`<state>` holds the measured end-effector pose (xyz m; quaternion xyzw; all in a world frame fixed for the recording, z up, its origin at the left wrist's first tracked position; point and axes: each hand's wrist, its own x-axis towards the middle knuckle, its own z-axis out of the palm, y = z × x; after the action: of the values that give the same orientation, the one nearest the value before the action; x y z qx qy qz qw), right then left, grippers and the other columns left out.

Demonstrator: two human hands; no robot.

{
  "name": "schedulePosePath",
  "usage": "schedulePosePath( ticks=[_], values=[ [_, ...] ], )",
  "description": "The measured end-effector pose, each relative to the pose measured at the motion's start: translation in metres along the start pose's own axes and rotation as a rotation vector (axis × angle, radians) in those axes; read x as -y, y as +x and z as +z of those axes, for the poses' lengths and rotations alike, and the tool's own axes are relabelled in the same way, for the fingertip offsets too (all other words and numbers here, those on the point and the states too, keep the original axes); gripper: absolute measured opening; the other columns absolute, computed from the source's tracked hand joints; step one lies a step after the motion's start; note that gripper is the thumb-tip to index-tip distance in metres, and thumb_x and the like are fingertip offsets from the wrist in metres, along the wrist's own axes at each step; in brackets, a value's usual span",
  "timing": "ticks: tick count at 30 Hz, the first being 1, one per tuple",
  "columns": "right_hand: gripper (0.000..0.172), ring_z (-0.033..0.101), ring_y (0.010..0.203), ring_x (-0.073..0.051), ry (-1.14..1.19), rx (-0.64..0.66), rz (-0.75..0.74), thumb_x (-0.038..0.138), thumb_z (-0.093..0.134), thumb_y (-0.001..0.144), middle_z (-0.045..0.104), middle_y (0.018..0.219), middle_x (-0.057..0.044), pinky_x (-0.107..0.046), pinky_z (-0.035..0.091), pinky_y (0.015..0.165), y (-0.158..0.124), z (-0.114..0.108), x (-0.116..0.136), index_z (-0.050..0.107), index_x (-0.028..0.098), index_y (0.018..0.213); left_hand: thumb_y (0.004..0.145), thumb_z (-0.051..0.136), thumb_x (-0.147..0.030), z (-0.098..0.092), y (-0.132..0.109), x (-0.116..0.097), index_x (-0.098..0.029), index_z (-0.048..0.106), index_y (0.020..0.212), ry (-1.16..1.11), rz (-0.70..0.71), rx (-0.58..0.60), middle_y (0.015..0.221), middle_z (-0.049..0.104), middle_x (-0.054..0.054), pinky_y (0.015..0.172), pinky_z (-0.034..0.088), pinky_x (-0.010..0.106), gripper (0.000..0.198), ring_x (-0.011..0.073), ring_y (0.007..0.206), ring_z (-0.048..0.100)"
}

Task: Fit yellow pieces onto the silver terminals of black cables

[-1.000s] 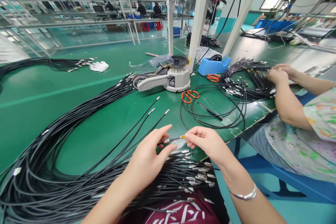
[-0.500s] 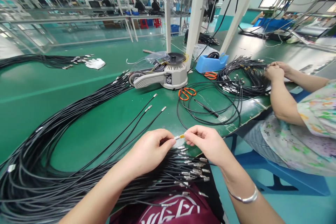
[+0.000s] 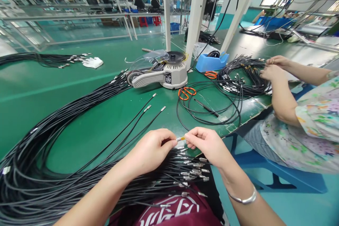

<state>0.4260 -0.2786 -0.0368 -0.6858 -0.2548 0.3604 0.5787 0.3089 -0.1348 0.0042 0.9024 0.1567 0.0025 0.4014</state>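
Near the table's front edge, my left hand (image 3: pixel 150 150) pinches a small silver cable connector (image 3: pixel 179 139) between thumb and fingertips. My right hand (image 3: pixel 206 144), closed in a pinch, meets it from the right, gripping a bit of yellow tape (image 3: pixel 182 138) at the connector's end. How far the tape wraps around is too small to tell. Under both hands lies a thick bundle of black cables (image 3: pixel 106 183), its silver ends fanned out below my right hand. Several single cables with silver tips (image 3: pixel 147 108) lie just beyond my left hand.
A grey tape dispenser (image 3: pixel 173 74) stands mid-table, with orange-handled scissors (image 3: pixel 186 93), a black pen (image 3: pixel 206 107) and a blue tape holder (image 3: pixel 212 63) nearby. A white glove (image 3: pixel 92 62) lies at left. At right, a co-worker's hands (image 3: pixel 274 69) work over coiled cables (image 3: pixel 225 77).
The view has shifted slightly. My hands keep the same pinch on the connector and tape, with only slight movement. The co-worker's hands have moved a little.
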Motion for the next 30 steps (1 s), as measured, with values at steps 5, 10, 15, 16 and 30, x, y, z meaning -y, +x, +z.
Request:
schedulePosePath(
  ticks=[5, 10, 15, 16, 30],
  values=[
    [0.021, 0.055, 0.06, -0.012, 0.001, 0.019, -0.026, 0.034, 0.063, 0.079, 0.061, 0.063, 0.0, -0.025, 0.045, 0.061, -0.001, 0.002, -0.002, 0.063, 0.014, 0.071, 0.083, 0.048, -0.027, -0.003, 0.001, 0.0, -0.02, 0.068, 0.077, 0.033, -0.005, 0.064, 0.075, 0.066, 0.001, 0.066, 0.04, 0.024, 0.022, 0.0154, 0.071, 0.057],
    [0.022, 0.056, 0.063, -0.012, -0.004, -0.047, -0.047, 0.036, 0.064, 0.079, 0.062, 0.066, -0.001, -0.025, 0.044, 0.062, -0.004, 0.007, -0.005, 0.063, 0.014, 0.075, 0.08, 0.05, -0.036, 0.004, 0.002, 0.006, -0.017, 0.063, 0.072, -0.148, -0.165, 0.093, 0.062, 0.056, -0.002, 0.056, 0.038, 0.024, 0.024, 0.0134, 0.059, 0.05],
    [0.023, 0.055, 0.063, -0.013, 0.001, -0.068, -0.042, 0.037, 0.063, 0.08, 0.062, 0.065, -0.001, -0.026, 0.045, 0.062, -0.007, 0.008, -0.008, 0.062, 0.015, 0.074, 0.075, 0.055, -0.038, 0.012, 0.004, 0.013, -0.014, 0.057, 0.07, -0.537, -0.255, 0.178, 0.058, 0.053, -0.002, 0.053, 0.038, 0.023, 0.024, 0.0107, 0.052, 0.047],
    [0.023, 0.055, 0.063, -0.013, -0.003, -0.063, -0.041, 0.037, 0.063, 0.08, 0.061, 0.065, -0.001, -0.026, 0.045, 0.063, -0.008, 0.007, -0.008, 0.062, 0.015, 0.074, 0.075, 0.055, -0.038, 0.013, 0.004, 0.013, -0.014, 0.057, 0.071, -0.545, -0.26, 0.175, 0.059, 0.053, -0.002, 0.053, 0.039, 0.023, 0.024, 0.0108, 0.052, 0.048],
    [0.02, 0.057, 0.066, -0.013, -0.076, 0.072, -0.026, 0.033, 0.061, 0.082, 0.064, 0.069, -0.001, -0.027, 0.045, 0.066, -0.005, -0.005, -0.006, 0.064, 0.015, 0.074, 0.082, 0.049, -0.036, 0.013, 0.001, 0.008, -0.016, 0.062, 0.077, -0.278, -0.167, 0.126, 0.061, 0.052, -0.003, 0.054, 0.036, 0.023, 0.024, 0.0116, 0.057, 0.048]
  ],
)
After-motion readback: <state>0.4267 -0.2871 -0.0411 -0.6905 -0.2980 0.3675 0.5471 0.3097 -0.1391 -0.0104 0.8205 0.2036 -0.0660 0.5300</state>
